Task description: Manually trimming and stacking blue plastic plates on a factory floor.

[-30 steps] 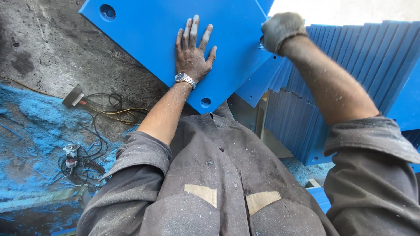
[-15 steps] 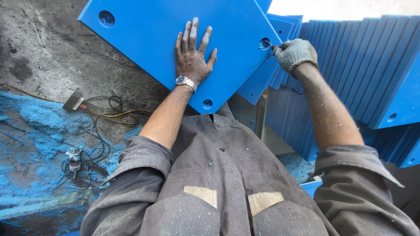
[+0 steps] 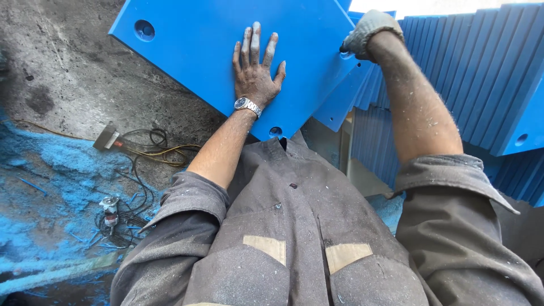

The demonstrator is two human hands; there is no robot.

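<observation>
Fingers spread, the bare left hand point(image 3: 256, 76) is pressing flat on the tilted flat blue square panel point(image 3: 215, 45), corner pointing toward the body; the gloved right hand point(image 3: 365, 34) is clenching its right corner.

dusty grey work shirt with rolled sleeves and two tan patches; silver wristwatch point(image 3: 247, 105) near left hand point(image 3: 256, 76); right hand point(image 3: 368, 34) in grey knitted glove.
</observation>
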